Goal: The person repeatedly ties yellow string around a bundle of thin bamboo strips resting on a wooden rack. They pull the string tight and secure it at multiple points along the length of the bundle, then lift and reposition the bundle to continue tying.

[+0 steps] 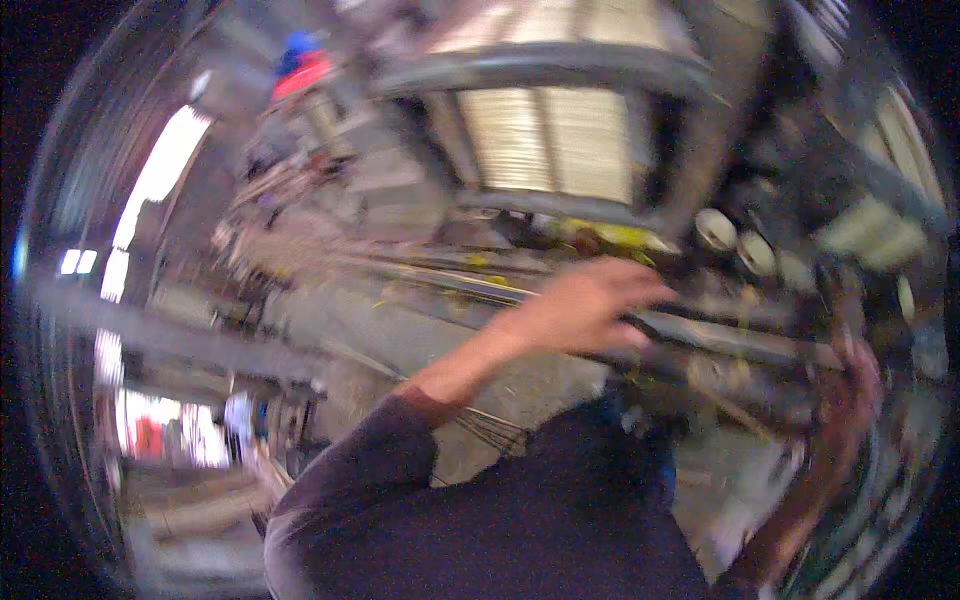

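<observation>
My left hand (pixel 595 305) reaches over a long dark rail (pixel 710 335), its fingers spread and apart, with nothing visible in them. Whether the fingertips touch the rail is too smeared to tell. At the right, my right hand (pixel 855 385) is at the far right end of that rail; blur hides how its fingers lie. Thin pale rods or strips (pixel 480 285) run leftward from beside my left wrist. Yellow scraps (pixel 620 237) lie just beyond the hand.
Pale ribbed panels (pixel 545 140) sit in a dark frame (pixel 560 68) ahead. Two white round pieces (pixel 715 230) are right of it. Thin rods (pixel 490 432) lie on the floor below my left forearm. A red and blue shape (pixel 300 68) is far left.
</observation>
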`<state>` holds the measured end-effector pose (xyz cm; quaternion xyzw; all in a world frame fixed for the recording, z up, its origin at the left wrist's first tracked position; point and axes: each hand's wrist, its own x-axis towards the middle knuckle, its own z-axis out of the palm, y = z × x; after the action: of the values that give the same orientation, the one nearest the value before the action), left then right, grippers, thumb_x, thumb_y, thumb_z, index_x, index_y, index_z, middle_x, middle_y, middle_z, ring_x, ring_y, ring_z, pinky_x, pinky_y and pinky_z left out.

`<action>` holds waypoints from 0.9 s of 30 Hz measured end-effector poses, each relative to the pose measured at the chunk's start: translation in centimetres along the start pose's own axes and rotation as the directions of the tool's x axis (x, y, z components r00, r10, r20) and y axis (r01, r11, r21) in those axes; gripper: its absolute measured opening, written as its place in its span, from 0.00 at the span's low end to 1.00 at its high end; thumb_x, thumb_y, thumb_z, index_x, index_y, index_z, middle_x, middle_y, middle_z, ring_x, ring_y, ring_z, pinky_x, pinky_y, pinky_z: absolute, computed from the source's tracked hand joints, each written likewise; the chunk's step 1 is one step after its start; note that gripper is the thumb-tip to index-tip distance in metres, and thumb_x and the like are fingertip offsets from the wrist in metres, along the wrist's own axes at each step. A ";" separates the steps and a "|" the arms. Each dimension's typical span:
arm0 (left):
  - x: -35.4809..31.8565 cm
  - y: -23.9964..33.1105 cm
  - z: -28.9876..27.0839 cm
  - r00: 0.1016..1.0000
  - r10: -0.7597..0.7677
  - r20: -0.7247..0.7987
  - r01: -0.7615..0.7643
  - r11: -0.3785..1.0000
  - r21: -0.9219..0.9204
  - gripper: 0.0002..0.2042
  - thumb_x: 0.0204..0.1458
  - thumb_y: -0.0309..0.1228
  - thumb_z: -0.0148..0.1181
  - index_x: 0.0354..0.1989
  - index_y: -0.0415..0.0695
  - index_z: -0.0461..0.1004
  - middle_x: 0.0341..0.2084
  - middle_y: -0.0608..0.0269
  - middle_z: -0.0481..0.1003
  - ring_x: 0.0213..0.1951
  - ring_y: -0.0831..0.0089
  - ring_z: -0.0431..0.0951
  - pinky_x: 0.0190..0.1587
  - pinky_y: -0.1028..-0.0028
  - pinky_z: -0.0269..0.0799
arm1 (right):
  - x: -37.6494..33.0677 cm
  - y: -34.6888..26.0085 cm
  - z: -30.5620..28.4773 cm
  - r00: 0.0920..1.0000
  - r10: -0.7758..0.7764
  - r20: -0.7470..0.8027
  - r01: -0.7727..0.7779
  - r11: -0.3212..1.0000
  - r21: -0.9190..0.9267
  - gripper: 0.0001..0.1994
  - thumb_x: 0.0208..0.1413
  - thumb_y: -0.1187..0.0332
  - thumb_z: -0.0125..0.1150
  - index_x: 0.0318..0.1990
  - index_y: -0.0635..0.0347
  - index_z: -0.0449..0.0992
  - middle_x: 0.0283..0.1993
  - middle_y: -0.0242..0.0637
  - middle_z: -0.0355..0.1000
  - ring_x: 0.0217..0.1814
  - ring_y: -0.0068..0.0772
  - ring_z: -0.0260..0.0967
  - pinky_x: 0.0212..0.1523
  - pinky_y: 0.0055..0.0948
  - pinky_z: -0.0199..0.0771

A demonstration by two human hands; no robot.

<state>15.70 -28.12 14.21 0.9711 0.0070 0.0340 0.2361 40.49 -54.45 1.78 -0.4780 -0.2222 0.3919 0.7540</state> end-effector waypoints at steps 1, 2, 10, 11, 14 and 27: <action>1.0 2.5 -1.5 0.993 0.082 -0.081 -0.084 0.996 -0.024 0.26 0.48 0.44 0.59 0.55 0.48 0.65 0.50 0.54 0.67 0.54 0.53 0.66 0.55 0.57 0.62 | -0.1 0.0 -1.5 0.998 -0.004 -0.057 0.003 1.000 -0.023 0.18 0.59 0.55 0.48 0.46 0.61 0.69 0.29 0.27 0.66 0.28 0.18 0.59 0.27 0.19 0.55; 1.4 5.0 -1.6 0.975 0.164 -0.153 -0.177 0.981 -0.075 0.26 0.47 0.44 0.59 0.55 0.48 0.66 0.50 0.56 0.67 0.53 0.55 0.66 0.55 0.58 0.63 | 0.0 0.3 -2.6 0.996 -0.005 -0.094 0.002 0.999 -0.036 0.17 0.59 0.56 0.48 0.46 0.61 0.69 0.29 0.28 0.67 0.29 0.19 0.59 0.29 0.20 0.56; 6.8 5.1 3.2 0.971 0.030 -0.237 -0.061 0.990 -0.126 0.23 0.47 0.47 0.57 0.47 0.43 0.68 0.41 0.54 0.71 0.44 0.55 0.71 0.45 0.58 0.68 | 2.1 -3.5 -4.5 0.941 -0.232 -0.247 0.216 0.972 -0.091 0.12 0.58 0.62 0.47 0.39 0.60 0.71 0.33 0.35 0.68 0.37 0.27 0.63 0.42 0.28 0.61; 7.3 4.2 3.8 0.972 -0.027 -0.232 -0.015 0.984 -0.179 0.21 0.49 0.48 0.55 0.43 0.44 0.70 0.36 0.53 0.73 0.40 0.53 0.74 0.40 0.58 0.70 | 1.9 -5.2 -3.9 0.914 -0.313 -0.257 0.293 0.949 -0.116 0.11 0.58 0.62 0.47 0.38 0.60 0.71 0.33 0.36 0.68 0.38 0.28 0.64 0.44 0.29 0.62; 9.5 1.4 8.5 0.939 -0.181 -0.293 0.124 0.972 -0.202 0.18 0.55 0.49 0.47 0.27 0.48 0.75 0.21 0.53 0.73 0.28 0.48 0.74 0.30 0.55 0.69 | 1.6 -9.1 1.3 0.819 -0.553 -0.156 0.573 0.807 0.147 0.10 0.58 0.65 0.46 0.35 0.60 0.72 0.34 0.38 0.69 0.41 0.31 0.65 0.49 0.32 0.64; 8.3 -0.9 6.6 0.902 -0.431 -0.015 0.424 0.894 -0.142 0.24 0.54 0.55 0.44 0.24 0.48 0.75 0.15 0.51 0.71 0.24 0.49 0.73 0.27 0.57 0.65 | 6.2 -2.5 8.5 0.858 -0.270 -0.436 0.429 0.844 0.322 0.10 0.60 0.61 0.50 0.38 0.58 0.68 0.37 0.38 0.69 0.41 0.32 0.68 0.45 0.32 0.68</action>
<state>24.47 -30.07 8.46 0.9265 0.2234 0.0043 0.3029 39.11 -45.44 7.51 -0.3259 -0.0724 0.1841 0.9245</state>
